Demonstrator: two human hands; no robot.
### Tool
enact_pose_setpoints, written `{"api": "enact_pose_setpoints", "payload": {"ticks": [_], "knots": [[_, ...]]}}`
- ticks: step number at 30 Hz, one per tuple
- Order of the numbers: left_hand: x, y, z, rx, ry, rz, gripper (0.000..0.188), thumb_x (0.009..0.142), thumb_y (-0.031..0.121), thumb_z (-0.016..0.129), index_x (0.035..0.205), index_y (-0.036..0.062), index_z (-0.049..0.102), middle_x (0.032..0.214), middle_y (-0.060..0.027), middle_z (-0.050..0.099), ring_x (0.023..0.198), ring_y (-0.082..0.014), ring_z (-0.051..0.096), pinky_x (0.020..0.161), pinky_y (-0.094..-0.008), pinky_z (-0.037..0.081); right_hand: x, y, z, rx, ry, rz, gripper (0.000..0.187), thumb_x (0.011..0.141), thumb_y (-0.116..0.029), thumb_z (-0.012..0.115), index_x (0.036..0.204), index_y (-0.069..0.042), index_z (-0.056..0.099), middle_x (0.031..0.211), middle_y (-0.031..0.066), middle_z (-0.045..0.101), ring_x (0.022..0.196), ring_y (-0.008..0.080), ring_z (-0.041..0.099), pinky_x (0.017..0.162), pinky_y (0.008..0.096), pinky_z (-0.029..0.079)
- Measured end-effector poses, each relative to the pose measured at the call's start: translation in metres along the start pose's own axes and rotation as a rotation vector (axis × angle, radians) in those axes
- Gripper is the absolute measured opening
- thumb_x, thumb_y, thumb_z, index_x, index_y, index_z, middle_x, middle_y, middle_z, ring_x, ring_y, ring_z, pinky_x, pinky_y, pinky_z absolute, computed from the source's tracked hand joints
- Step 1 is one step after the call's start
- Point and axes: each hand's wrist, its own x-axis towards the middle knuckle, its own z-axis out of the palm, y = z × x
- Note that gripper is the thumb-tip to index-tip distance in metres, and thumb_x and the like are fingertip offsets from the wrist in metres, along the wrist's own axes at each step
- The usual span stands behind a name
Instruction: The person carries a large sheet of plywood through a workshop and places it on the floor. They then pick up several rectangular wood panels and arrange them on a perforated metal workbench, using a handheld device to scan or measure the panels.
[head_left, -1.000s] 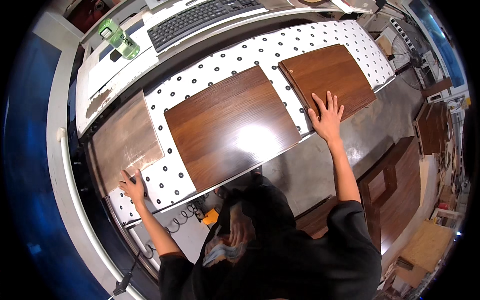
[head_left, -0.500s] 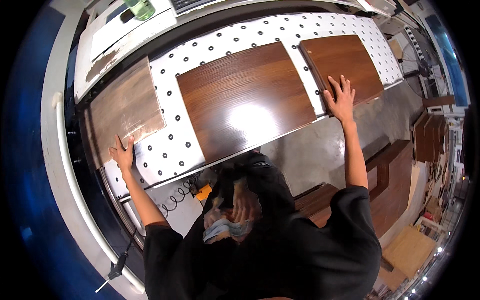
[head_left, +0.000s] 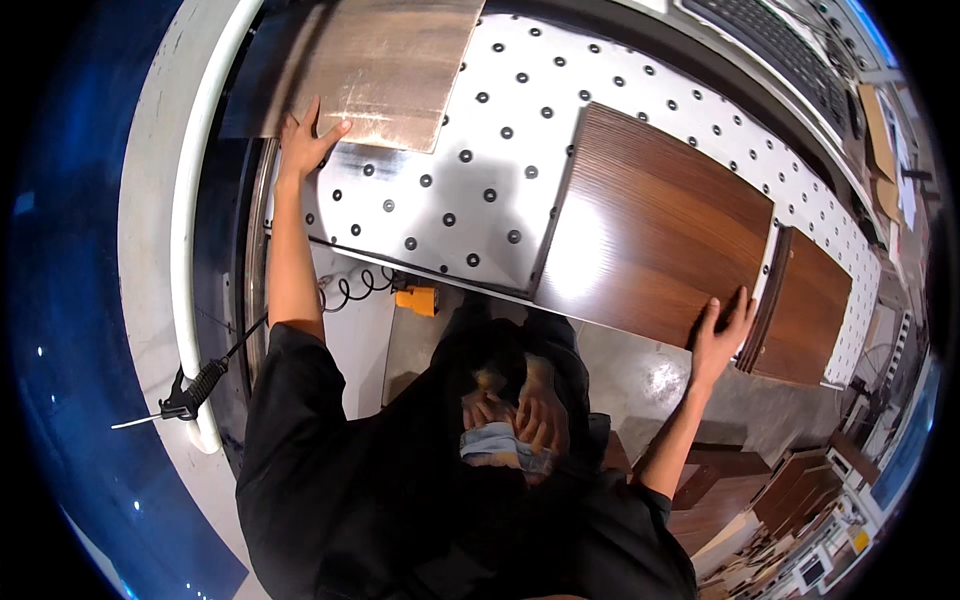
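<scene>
My left hand [head_left: 308, 145] rests with spread fingers on the near edge of a worn, scuffed brown board [head_left: 385, 75] at the far left of the table. My right hand [head_left: 722, 340] lies at the near right corner of a glossy dark-brown wood-grain panel [head_left: 660, 215]. Its fingers are apart and reach over the panel's edge, not wrapped round it. Just right of that panel sits another dark-brown panel piece [head_left: 808, 310], with a narrow strip along its left side. All three lie flat on the white table [head_left: 400, 215] dotted with black round studs.
A white rail [head_left: 182, 250] runs along the left, with a black cable handle [head_left: 195, 390] hanging by it. Below the table's front edge are a coiled black cord [head_left: 355, 290] and an orange box [head_left: 417, 299]. A keyboard [head_left: 770, 45] sits at the back; brown boards [head_left: 725, 485] lie at lower right.
The view has turned. My right hand has gone from the right panel piece to the middle panel's corner. The gap between the worn board and the middle panel looks wider.
</scene>
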Motion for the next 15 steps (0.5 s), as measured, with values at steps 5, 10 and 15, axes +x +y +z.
{"api": "enact_pose_setpoints", "payload": {"ticks": [5,10,15], "knots": [[0.021,-0.03,-0.007,-0.057,-0.044,0.011,0.106,0.069,0.078,0.071,0.153,0.0197,0.042,0.15,-0.0395,0.033,0.14,-0.0494,0.038,0.113,-0.0509,0.037,0.01,-0.003,0.002,0.084,0.04,0.094,0.047,0.097,-0.037,0.065,0.136,-0.011,0.061,0.147,0.0202,0.046,0.137,0.0369,0.042,0.112,0.048,0.035],[0.021,-0.031,-0.007,-0.028,-0.012,0.037,0.105,0.068,0.078,0.07,0.151,0.0193,0.045,0.145,-0.0385,0.041,0.141,-0.0472,0.038,0.113,-0.0502,0.036,0.009,-0.032,0.012,0.041,0.056,-0.008,0.041,0.096,-0.035,0.068,0.128,-0.009,0.067,0.139,0.0182,0.054,0.125,0.0347,0.052,0.105,0.0469,0.041],[0.027,-0.02,-0.024,-0.047,-0.088,-0.042,0.095,0.075,0.082,0.061,0.147,0.0202,0.052,0.141,-0.0304,0.052,0.138,-0.0418,0.045,0.112,-0.0495,0.038,0.004,-0.117,0.05,0.121,0.003,-0.092,0.033,0.092,-0.022,0.07,0.12,-0.005,0.071,0.127,0.0209,0.061,0.122,0.0333,0.055,0.104,0.0434,0.042]]}}
